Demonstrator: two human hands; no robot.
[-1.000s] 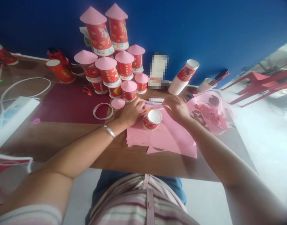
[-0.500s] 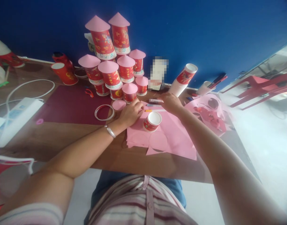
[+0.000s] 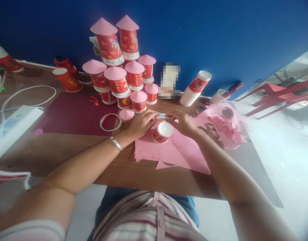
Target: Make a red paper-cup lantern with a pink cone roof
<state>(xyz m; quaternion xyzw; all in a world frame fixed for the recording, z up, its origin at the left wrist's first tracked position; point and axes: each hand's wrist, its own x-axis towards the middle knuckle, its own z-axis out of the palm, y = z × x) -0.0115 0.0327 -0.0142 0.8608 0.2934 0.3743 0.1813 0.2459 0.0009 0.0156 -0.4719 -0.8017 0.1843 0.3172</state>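
Observation:
A small white tube (image 3: 164,117) lies crosswise between my two hands, above the pink paper. The fingers of my left hand (image 3: 141,125) are closed on its left end. My right hand (image 3: 185,124) pinches the right end. Just below the tube, a short red paper cup (image 3: 161,133) with a white top stands on the pink paper sheets (image 3: 186,150). Round outlines or cut pieces show on those sheets. To the left of my left hand lie a pink paper disc (image 3: 126,114) and a roll of tape (image 3: 110,122).
Stacked red cups with pink cone roofs (image 3: 115,75) stand at the back. Stacked cups (image 3: 196,88) lean near the blue wall. Pink paper scraps (image 3: 226,125) and a pen cup (image 3: 218,97) are on the right. A white power strip (image 3: 16,132) and cable lie left.
My right hand has moved toward me and left, bringing the white tube up off the paper. My left hand has closed on the tube's other end.

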